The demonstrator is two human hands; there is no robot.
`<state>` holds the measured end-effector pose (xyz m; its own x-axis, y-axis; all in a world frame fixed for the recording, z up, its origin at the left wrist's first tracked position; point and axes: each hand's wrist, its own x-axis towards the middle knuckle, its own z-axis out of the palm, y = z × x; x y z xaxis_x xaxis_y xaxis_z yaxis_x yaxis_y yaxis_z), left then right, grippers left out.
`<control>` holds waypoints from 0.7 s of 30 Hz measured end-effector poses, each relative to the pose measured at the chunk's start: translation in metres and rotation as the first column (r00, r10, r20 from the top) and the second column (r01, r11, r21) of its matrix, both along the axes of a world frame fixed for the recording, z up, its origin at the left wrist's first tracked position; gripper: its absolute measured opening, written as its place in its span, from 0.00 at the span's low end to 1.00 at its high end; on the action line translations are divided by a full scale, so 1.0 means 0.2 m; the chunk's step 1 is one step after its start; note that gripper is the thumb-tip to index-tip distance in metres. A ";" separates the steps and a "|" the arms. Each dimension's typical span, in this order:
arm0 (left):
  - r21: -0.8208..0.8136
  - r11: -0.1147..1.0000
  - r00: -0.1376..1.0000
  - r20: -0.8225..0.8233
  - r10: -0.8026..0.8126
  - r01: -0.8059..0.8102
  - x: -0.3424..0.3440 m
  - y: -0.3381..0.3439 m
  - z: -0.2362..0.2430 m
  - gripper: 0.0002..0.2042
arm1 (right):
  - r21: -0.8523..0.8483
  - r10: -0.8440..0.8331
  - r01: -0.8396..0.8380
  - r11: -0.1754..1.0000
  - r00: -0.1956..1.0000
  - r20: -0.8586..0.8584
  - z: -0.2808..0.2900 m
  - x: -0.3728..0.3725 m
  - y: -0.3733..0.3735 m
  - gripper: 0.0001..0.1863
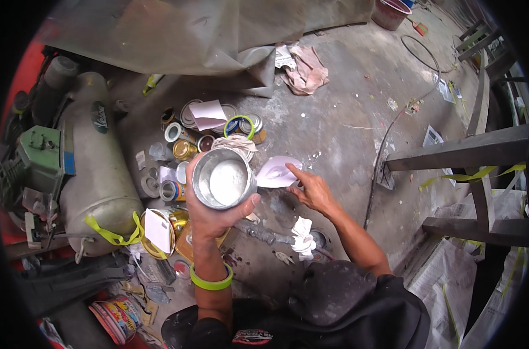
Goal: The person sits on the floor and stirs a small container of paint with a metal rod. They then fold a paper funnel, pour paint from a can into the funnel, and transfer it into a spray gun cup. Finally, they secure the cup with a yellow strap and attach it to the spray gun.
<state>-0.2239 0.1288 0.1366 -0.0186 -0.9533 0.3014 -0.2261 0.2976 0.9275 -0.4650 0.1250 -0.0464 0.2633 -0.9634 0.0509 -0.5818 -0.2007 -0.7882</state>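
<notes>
My left hand is wrapped round a silvery metal cup, its mouth facing up and its inside pale. A roll of yellow-green tape circles my left wrist like a bracelet. Just right of the cup, a pale pinkish sheet of paper, curved as if partly folded, is held at its right edge by my right hand. The index finger lies on the paper's upper edge, with the thumb lower down. Beyond the cup stand several paint cans, with a crumpled cloth and another pinkish sheet among them.
A grey compressor tank with a green motor stands at left. Dark metal beams run along the right. A hose crosses the concrete floor. Far off lie a pink rag and a plastic sheet.
</notes>
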 end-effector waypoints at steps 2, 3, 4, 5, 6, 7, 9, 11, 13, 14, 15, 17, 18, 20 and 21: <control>0.026 1.000 1.000 0.012 -0.008 0.008 0.00 -0.01 -0.02 0.48 | 0.077 0.010 -0.006 0.997 0.998 -0.060 0.09 -0.04 -0.01 0.41; 0.051 0.999 1.000 -0.010 -0.005 0.006 -0.02 -0.01 -0.01 0.49 | 0.114 0.022 -0.012 0.993 0.996 -0.084 0.11 -0.05 -0.01 0.44; 0.042 0.999 1.000 -0.015 -0.006 0.006 -0.02 -0.01 -0.01 0.49 | 0.108 0.014 -0.004 0.994 0.996 -0.089 0.12 -0.06 0.00 0.44; 0.033 0.999 1.000 -0.020 -0.006 0.007 -0.03 -0.01 -0.01 0.49 | 0.102 0.005 0.004 0.995 0.996 -0.095 0.12 -0.06 0.00 0.45; 0.024 1.000 1.000 -0.026 -0.007 0.007 -0.03 -0.02 -0.01 0.49 | 0.096 -0.003 0.012 0.995 0.995 -0.100 0.13 -0.07 0.01 0.45; -0.002 1.000 1.000 -0.008 -0.008 0.008 -0.03 -0.01 -0.02 0.49 | 0.125 -0.040 0.048 0.991 0.997 -0.064 0.13 -0.08 0.03 0.43; 0.002 1.000 0.999 0.047 0.014 -0.014 0.00 -0.02 -0.01 0.48 | 0.187 -0.119 0.116 0.976 0.993 0.003 0.15 -0.12 0.07 0.38; 0.068 0.997 1.000 0.012 0.027 -0.028 -0.01 0.01 -0.01 0.48 | 0.175 -0.119 0.128 0.976 0.991 -0.063 0.13 -0.17 0.13 0.31; 0.031 1.000 0.999 0.032 0.007 -0.008 0.01 0.02 0.00 0.48 | 0.195 -0.050 0.083 0.977 0.984 -0.170 0.06 -0.21 0.22 0.22; -0.013 1.000 0.998 0.066 -0.003 0.004 0.01 0.01 0.00 0.48 | 0.228 0.091 -0.035 0.973 0.966 -0.240 0.04 -0.21 0.27 0.23; -0.019 1.000 0.996 0.094 -0.009 0.011 0.01 0.01 0.00 0.49 | 0.270 0.232 -0.151 0.951 0.925 -0.302 0.03 -0.22 0.35 0.24; -0.044 0.999 0.986 0.164 -0.015 0.022 0.02 0.01 0.03 0.49 | 0.352 0.456 -0.320 0.880 0.780 -0.429 -0.06 -0.17 0.53 0.25; -0.030 0.999 0.992 0.125 -0.020 0.024 0.01 0.01 0.03 0.49 | 0.393 0.529 -0.364 0.845 0.684 -0.503 -0.14 -0.15 0.62 0.25; 0.003 1.000 0.999 0.052 -0.014 0.014 0.00 0.01 0.03 0.49 | 0.379 0.568 -0.423 0.823 0.593 -0.571 -0.18 -0.14 0.73 0.25; 0.009 1.000 0.999 0.049 -0.018 0.018 0.00 0.01 0.03 0.49 | 0.375 0.584 -0.453 0.809 0.543 -0.604 -0.20 -0.16 0.75 0.24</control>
